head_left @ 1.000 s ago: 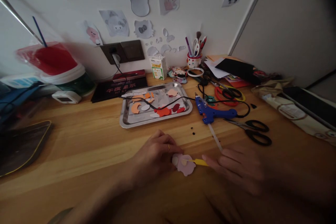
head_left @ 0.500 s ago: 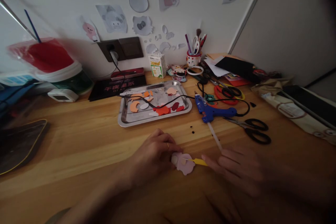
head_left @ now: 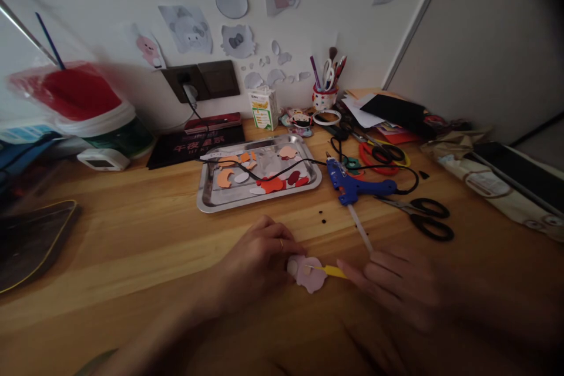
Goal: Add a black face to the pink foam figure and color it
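Left hand pinched the cutout; whether the right hand gripped the yellow tool was unclear, so a slip could misalign it.

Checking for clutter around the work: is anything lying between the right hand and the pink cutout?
Only the yellow piece, which lies from the fingertips of the right hand onto the pink cutout. Nothing else sits between them. The left hand rests on the cutout's opposite edge.

Desk: wood, smooth, faint sheen. Tray: shiny metal. Glue gun: blue plastic. Scissors: black plastic handles. Under my left hand, pink cutout: matt, paper-like.
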Demonstrator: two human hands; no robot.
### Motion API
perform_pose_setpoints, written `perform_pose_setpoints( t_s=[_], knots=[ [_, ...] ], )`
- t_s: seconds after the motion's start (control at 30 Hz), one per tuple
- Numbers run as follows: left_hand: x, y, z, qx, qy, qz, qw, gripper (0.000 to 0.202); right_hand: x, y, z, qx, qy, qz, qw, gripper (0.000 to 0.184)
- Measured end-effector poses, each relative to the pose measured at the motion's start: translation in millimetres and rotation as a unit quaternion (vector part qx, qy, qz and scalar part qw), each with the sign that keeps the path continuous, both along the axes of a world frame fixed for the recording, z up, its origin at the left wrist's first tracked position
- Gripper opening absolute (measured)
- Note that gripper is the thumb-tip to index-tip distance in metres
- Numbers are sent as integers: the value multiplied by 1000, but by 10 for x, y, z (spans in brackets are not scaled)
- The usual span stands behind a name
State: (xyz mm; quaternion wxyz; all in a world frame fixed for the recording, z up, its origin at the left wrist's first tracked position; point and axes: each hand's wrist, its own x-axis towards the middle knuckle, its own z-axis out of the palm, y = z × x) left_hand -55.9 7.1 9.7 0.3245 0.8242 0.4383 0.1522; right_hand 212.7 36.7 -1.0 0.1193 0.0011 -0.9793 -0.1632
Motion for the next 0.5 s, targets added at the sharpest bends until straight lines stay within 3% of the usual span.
perform_pose_setpoints(
  t_s=[0.5],
  knots=[
    [-2,-11,4,7,-3,4,1000,26,-21,-31,46,15,10,-1,1000,36]
  ],
)
